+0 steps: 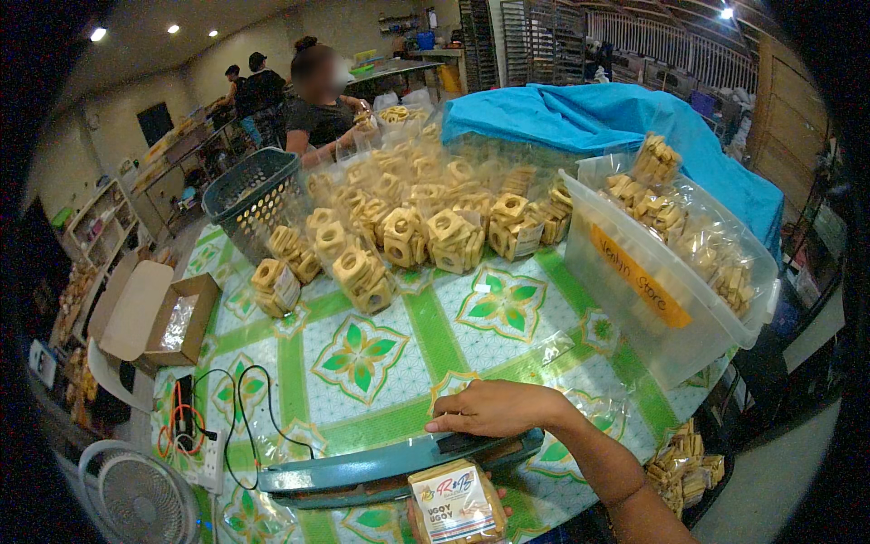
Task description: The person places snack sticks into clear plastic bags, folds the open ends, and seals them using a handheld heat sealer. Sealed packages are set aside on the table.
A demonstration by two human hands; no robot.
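A teal bar-shaped heat sealer [353,478] lies along the near side of the table. My right hand [494,408] rests on top of its upper arm, fingers bent together over it. Just in front of the sealer is a clear bag of pale yellow biscuits [458,503] with a white printed label. My left hand [504,497] holds this bag from beneath; only bits of its fingers show at the bag's sides. The bag's top end meets the sealer, where the jaw hides it.
Many bagged ring-holed biscuits [399,236] stand across the table's far half. A dark basket [254,195] stands left of them, a clear bin [652,272] of bags right. Cables [240,399], a power strip [213,462], a fan [140,499] and an open carton [172,317] are leftward. A person [317,109] sits opposite.
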